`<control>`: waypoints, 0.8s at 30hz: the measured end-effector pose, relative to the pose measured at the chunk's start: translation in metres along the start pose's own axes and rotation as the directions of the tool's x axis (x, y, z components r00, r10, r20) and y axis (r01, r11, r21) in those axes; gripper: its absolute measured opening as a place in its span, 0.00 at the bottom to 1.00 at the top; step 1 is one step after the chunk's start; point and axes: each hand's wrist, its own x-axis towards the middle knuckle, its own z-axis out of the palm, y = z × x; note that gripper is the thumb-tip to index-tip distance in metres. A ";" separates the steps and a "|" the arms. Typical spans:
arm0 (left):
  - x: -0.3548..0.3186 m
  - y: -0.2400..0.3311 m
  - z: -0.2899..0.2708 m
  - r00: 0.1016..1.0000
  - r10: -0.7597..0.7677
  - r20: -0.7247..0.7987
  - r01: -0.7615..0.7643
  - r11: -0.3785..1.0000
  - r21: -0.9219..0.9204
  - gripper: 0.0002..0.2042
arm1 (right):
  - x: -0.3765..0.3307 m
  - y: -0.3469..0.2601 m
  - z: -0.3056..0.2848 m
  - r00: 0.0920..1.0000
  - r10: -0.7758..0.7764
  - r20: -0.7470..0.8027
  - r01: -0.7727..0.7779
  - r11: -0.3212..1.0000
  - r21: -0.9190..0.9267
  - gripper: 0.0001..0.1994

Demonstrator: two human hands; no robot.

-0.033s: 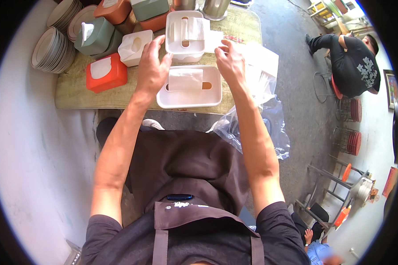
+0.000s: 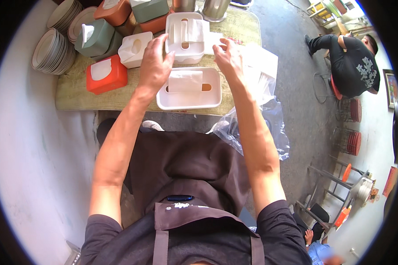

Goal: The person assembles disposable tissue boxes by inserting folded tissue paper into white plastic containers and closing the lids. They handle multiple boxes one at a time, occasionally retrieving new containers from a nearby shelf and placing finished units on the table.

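My left hand (image 2: 156,62) hovers at the left side of a white tissue box (image 2: 172,49), thumb and fingers spread apart. On the box's other side, my right hand (image 2: 228,58) is held with its fingers bent but apart, nothing visible in them. The box has a slotted, recessed top with a folded white tissue (image 2: 195,31) lying across it. Nearer to me lies a second white tissue box (image 2: 213,100), with a tissue (image 2: 185,81) over part of its slot.
Left of my hands stand an orange-red tissue box (image 2: 119,78), another white one (image 2: 128,51), green boxes (image 2: 94,39) and stacked plates (image 2: 48,55). Clear plastic wrapping (image 2: 272,128) hangs off the table's right edge beside white tissues (image 2: 262,59). A person (image 2: 358,64) sits at far right.
My right hand has shifted slightly left, toward the far white tissue box. My left hand has barely moved.
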 end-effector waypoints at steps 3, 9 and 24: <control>0.026 -0.015 0.017 0.987 0.160 0.024 -0.162 0.975 0.150 0.30 | 0.023 -0.012 0.018 0.967 0.210 0.142 -0.246 0.913 0.325 0.28; 0.032 -0.036 0.039 0.992 0.066 0.106 -0.079 0.990 0.120 0.32 | 0.043 -0.019 0.015 0.967 0.146 0.210 -0.235 0.832 0.502 0.17; 0.036 -0.021 0.030 0.964 -0.068 0.257 0.008 0.973 0.229 0.26 | 0.041 -0.037 0.016 0.963 0.065 0.260 -0.215 0.765 0.606 0.14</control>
